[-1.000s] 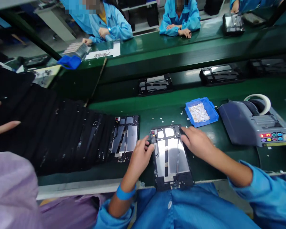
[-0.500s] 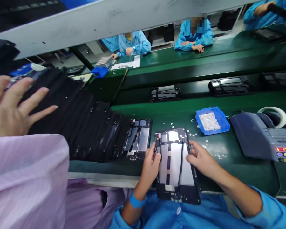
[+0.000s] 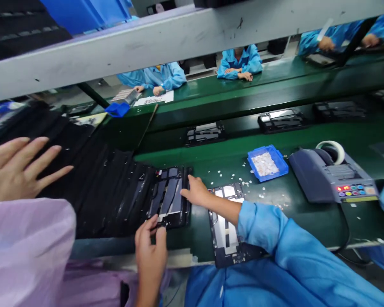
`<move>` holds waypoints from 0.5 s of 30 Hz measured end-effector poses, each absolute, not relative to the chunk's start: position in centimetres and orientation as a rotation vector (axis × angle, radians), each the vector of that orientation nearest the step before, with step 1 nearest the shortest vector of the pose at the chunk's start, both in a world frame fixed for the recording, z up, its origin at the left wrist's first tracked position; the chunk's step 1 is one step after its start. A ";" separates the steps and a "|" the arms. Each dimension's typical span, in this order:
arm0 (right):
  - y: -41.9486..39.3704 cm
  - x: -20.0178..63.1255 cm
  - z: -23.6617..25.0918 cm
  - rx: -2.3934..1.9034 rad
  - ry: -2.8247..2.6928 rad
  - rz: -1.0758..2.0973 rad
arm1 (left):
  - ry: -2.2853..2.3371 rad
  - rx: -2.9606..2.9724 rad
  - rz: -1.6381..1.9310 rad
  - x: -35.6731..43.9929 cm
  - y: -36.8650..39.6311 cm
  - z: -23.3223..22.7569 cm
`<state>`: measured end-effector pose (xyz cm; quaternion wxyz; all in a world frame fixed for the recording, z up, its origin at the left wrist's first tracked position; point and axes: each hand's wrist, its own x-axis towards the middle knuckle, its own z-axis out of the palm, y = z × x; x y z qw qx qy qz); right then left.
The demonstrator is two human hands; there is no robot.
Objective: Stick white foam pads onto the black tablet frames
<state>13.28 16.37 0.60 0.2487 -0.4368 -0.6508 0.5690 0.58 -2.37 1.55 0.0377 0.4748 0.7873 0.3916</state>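
An open-backed tablet (image 3: 168,194), its battery cells and dark circuit parts showing, stands at the right end of a leaning row of black tablets (image 3: 109,187). My right hand (image 3: 196,192) reaches across leftward and pinches its right edge between thumb and fingers. Close to the lower edge is my left hand (image 3: 151,245), fingers curved and apart, with nothing visible in it. Another open-backed tablet (image 3: 224,230) lies at the bench's front edge, partly hidden beneath my right forearm and sleeve.
A co-worker's raised hand (image 3: 19,170) with a lavender sleeve fills the left side. Rightward are a blue tray (image 3: 284,169) of small white pieces and a tape dispenser (image 3: 310,183). More tablets (image 3: 206,133) lie on the belt behind. A pale shelf beam (image 3: 179,36) crosses overhead.
The tablet I held in both hands now lies on the bench. Both hands have moved left to the row's end tablet, the right one onto its edge. My view has turned slightly.
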 end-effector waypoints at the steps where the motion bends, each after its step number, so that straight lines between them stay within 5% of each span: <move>1: 16.1 14.8 0.8 -1.162 -1.833 1.471 | 2.335 1.552 1.142 1.5 -2.1 1.0; 7: 11.6 28.2 2.3 -1.121 -1.939 1.333 | 1.821 2.001 0.842 7.2 3.9 -0.3; 15: 6.0 39.6 -1.9 -1.588 -1.639 1.191 | 1.869 2.201 0.480 9.7 10.5 -3.4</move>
